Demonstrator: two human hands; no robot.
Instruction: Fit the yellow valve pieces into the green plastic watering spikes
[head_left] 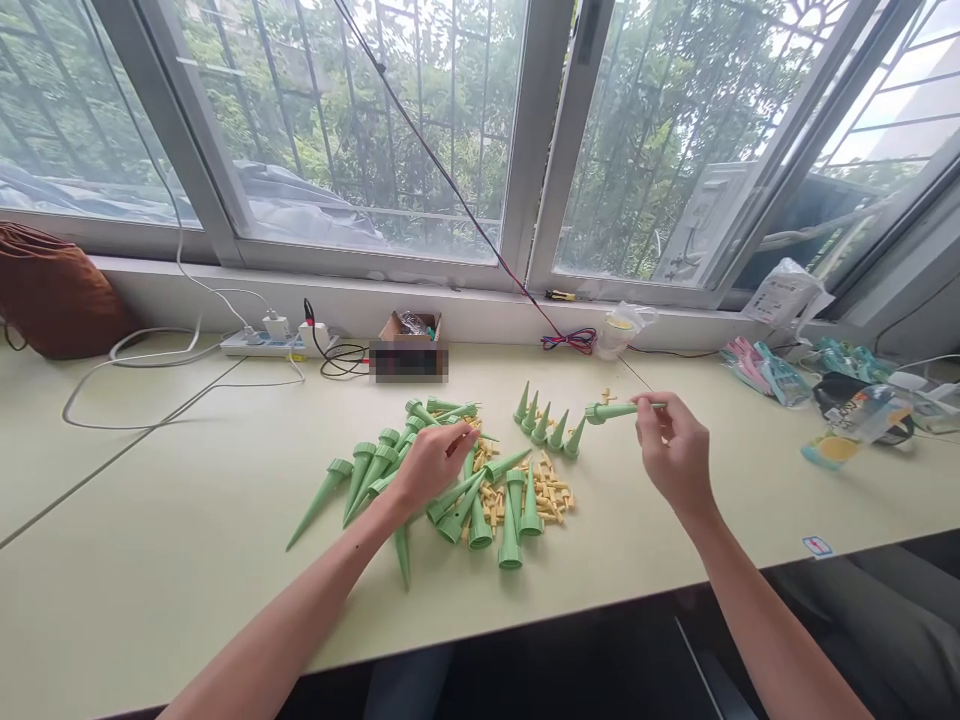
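Note:
My right hand (675, 445) pinches a green plastic watering spike (611, 411) by its thin end, its ribbed cap pointing left. A small yellow piece (607, 396) shows just behind that cap; whether it is attached I cannot tell. Over the pile of loose green spikes (514, 520), my left hand (439, 460) is closed, fingertips together beside yellow plastic fittings (555, 490). What those fingers hold, if anything, is unclear. Several spikes stand upright on their caps in a slanting row (556, 430), left of the held one.
Behind the pile are a small open cardboard box (431, 326), a power strip (259, 345) with cables, and a plastic cup (615, 335). A brown bag (56, 290) sits at far left. Bagged items (765, 370) lie at right. The table's front edge (570, 603) runs close to me.

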